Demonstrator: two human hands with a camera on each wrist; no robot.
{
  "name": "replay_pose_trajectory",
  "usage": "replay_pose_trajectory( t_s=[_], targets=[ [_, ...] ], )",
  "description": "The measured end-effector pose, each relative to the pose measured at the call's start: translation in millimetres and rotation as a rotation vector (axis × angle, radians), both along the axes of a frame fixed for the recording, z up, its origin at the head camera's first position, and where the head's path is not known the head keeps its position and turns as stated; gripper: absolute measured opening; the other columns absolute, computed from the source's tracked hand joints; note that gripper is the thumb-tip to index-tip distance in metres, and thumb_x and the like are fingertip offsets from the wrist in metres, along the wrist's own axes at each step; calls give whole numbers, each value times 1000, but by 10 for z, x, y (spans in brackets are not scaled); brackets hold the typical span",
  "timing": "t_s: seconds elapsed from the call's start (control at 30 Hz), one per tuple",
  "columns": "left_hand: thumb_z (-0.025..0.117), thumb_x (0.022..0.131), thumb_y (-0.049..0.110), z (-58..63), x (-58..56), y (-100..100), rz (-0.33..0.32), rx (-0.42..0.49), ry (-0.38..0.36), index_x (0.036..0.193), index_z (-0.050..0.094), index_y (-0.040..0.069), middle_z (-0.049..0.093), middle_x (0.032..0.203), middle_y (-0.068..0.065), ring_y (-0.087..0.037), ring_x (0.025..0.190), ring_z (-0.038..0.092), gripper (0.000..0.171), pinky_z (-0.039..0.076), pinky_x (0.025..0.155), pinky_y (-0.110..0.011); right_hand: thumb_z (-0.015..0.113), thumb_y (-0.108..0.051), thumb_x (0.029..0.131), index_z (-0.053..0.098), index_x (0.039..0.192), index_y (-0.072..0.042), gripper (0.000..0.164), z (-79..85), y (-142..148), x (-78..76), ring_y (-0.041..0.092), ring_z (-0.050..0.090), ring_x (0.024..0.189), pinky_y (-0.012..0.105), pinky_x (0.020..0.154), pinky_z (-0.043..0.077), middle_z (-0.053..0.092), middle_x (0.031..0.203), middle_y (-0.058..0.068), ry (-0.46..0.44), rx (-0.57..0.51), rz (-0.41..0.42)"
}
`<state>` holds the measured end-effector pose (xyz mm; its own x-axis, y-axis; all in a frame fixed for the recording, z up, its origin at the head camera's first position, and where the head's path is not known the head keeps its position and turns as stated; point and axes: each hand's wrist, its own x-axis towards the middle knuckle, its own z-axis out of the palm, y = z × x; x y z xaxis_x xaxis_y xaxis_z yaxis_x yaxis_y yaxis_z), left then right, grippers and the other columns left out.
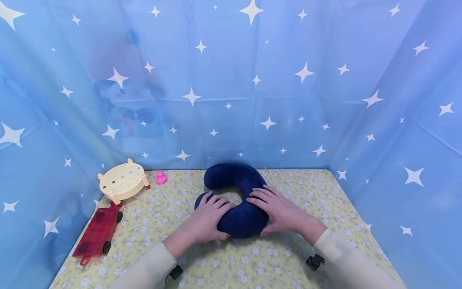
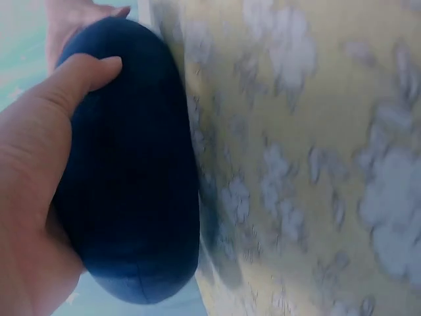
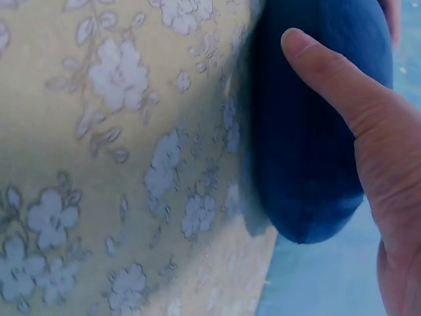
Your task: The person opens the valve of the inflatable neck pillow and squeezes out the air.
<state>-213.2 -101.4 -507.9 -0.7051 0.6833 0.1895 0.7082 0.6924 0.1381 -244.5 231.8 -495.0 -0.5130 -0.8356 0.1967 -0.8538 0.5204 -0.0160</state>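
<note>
A dark blue U-shaped neck pillow (image 1: 243,218) lies on the flowered cloth, its opening facing left in the head view. My left hand (image 1: 207,220) grips its near arm, fingers over the top and thumb on the near side. Around the pillow's right-hand curve, my right hand (image 1: 281,210) holds on with spread fingers, the thumb low on the near side. Both wrist views show a thumb pressed along the rounded blue fabric: the left hand (image 2: 39,158) in one, the right hand (image 3: 375,125) in the other. The undersides of the fingers are hidden.
A cream round toy stool (image 1: 123,180) with coloured dots and short legs is at the back left. Next to it sits a small pink toy (image 1: 161,177). A translucent red toy cart (image 1: 97,233) with black wheels lies along the left edge. Star-patterned blue curtains (image 1: 231,116) enclose the table.
</note>
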Motion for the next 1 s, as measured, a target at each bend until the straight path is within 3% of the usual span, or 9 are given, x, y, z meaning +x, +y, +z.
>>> replay_pose_trajectory(
  t_s=[0.27, 0.43, 0.63, 0.73, 0.87, 1.0],
  targets=[
    [97, 81, 44, 85, -140, -228, -102, 2, -52, 159, 58, 32, 59, 159, 5, -24, 156, 41, 87, 12, 133, -63, 96, -70, 75, 53, 163, -13, 114, 81, -7, -46, 32, 31, 165, 58, 132, 23, 45, 173, 9, -7, 35, 21],
    [96, 84, 38, 120, -201, -339, -139, -34, -55, 161, 55, 29, 53, 166, 4, -26, 163, 34, 87, 12, 133, -61, 85, -78, 82, 63, 149, -17, 93, 42, -102, -4, 31, 52, 149, 56, 131, 26, 65, 149, 4, 29, 1, 39],
    [94, 84, 20, 191, -219, -367, -144, -46, -49, 162, 54, 25, 49, 169, -1, -32, 164, 31, 88, 19, 132, -63, 82, -81, 83, 64, 141, -19, 87, -65, -246, 46, 27, 58, 134, 56, 130, 29, 65, 134, -2, 43, -44, 16],
    [96, 84, 25, 217, -174, -370, -130, -27, -121, 168, 47, 24, 41, 175, -4, -34, 167, 25, 97, 22, 131, -65, 82, -81, 82, 64, 139, -18, 87, -127, -296, 87, 27, 59, 131, 56, 127, 34, 66, 132, -1, 68, -64, -15],
    [99, 83, 44, 245, -92, -306, -113, 58, -195, 171, 41, 22, 33, 179, -6, -35, 169, 18, 108, 18, 131, -66, 83, -80, 82, 66, 133, -17, 82, -163, -421, 180, 26, 60, 120, 54, 117, 45, 65, 125, -1, 106, -136, -87],
    [96, 82, 59, 207, -68, -155, -79, 102, -127, 170, 44, 19, 38, 177, -6, -33, 168, 21, 109, 15, 131, -67, 81, -81, 84, 66, 131, -14, 84, -169, -583, 277, 26, 60, 114, 53, 110, 49, 66, 123, 2, 101, -199, -202]
  ],
)
